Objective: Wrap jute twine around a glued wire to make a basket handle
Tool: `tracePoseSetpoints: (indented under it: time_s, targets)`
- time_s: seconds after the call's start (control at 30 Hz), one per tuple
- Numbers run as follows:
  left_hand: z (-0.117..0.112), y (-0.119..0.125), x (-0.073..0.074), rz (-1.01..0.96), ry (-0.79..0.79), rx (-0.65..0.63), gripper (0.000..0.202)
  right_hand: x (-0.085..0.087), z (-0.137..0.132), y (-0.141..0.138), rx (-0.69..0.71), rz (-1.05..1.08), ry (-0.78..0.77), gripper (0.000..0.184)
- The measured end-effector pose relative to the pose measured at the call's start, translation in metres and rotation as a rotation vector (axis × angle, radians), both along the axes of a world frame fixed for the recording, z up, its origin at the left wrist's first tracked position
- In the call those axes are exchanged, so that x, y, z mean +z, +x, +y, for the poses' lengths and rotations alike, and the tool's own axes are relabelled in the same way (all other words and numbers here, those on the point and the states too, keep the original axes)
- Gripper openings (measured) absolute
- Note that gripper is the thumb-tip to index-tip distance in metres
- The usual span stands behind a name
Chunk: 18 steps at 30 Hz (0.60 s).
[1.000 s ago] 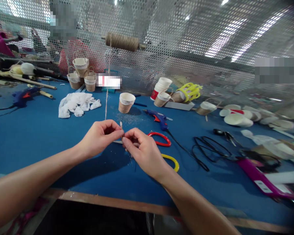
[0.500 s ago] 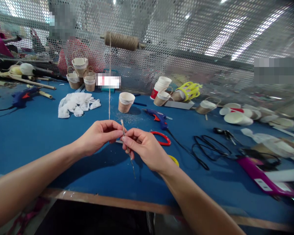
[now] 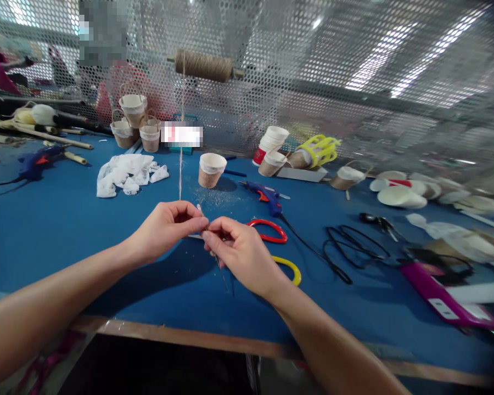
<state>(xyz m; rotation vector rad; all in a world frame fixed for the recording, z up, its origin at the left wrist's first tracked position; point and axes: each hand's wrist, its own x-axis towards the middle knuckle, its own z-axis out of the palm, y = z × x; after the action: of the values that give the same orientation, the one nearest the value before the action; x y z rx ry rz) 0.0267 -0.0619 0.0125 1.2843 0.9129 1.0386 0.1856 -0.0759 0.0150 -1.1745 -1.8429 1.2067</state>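
Observation:
A strand of jute twine [image 3: 181, 164] runs down from its spool [image 3: 203, 65] to my left hand [image 3: 168, 230], whose thumb and forefinger are pinched together on it. Close against those fingertips, my right hand [image 3: 241, 252] is closed around a thin stem [image 3: 222, 272], dark and wire-like at its lower end, with a pale tip poking up between the hands. The fingers hide its middle. Under and beside my right hand lie scissors with one red handle [image 3: 271, 238] and one yellow handle [image 3: 298, 271]. Beyond the hands stands a paper cup [image 3: 209, 178] wrapped in brown with a white rim.
A blue glue gun [image 3: 267, 197] with its black cord lies right of the cup. Crumpled white cloth [image 3: 121, 173] is at left, near small handled buckets [image 3: 150, 140]. A purple tool [image 3: 440, 296] rests at far right. Perforated metal mesh [image 3: 313, 82] stands behind.
The stem has tilted and slid lower behind my fingers, its tip shifting left. My right hand has moved slightly left and turned, showing more of the yellow scissor handle.

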Motion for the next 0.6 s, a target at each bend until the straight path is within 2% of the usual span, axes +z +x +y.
tracePoseSetpoints:
  time_s: [0.13, 0.23, 0.3, 0.47, 0.6]
  targets:
    - [0.0005, -0.0039, -0.0008, -0.127, -0.046, -0.163, 0.013, 0.0041, 0.0022, 0.0034, 0.165, 0.219, -0.211, 0.013]
    - [0.002, -0.0066, -0.0011, -0.169, -0.053, -0.236, 0.014, 0.0047, 0.0036, 0.0042, 0.219, 0.356, -0.33, 0.015]
    - [0.0033, -0.0076, -0.0019, -0.139, -0.046, -0.214, 0.014, 0.0039, 0.0037, 0.0035, 0.185, 0.36, -0.32, 0.015]
    - [0.0036, -0.005, -0.003, -0.018, -0.026, -0.061, 0.015, 0.002, 0.0015, -0.0013, 0.034, 0.195, -0.155, 0.014]
    - [0.0009, -0.001, -0.0023, 0.029, 0.015, 0.032, 0.014, 0.001, 0.001, -0.0031, -0.029, 0.174, -0.085, 0.014]
